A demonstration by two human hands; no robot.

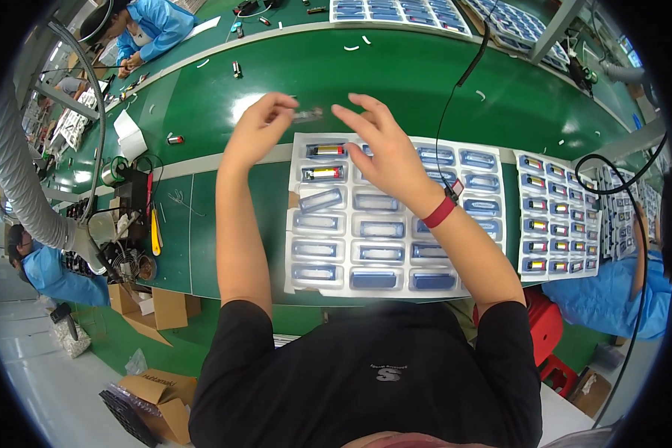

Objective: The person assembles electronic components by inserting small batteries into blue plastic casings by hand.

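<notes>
My left hand (265,127) is raised over the green work surface, fingers bent and drawn together. At its fingertips is a small, partly clear thing (308,115), too smeared by motion to name. My right hand (377,142) hovers above the upper part of a white tray (293,231), its fingers apart and holding nothing. Blue translucent plastic cases (381,252) fill the tray's pockets. Two at the upper left hold small red, yellow and black parts (322,174). Below them, one case (321,200) sits askew. My right hand and forearm hide some pockets.
Another white tray (526,224) with filled cases stands at right. Wire cutters with yellow handles (156,231), a black box (132,201) and solder spool (114,172) are at left. A black cable (444,112) hangs overhead. Co-workers in blue (157,30) sit around.
</notes>
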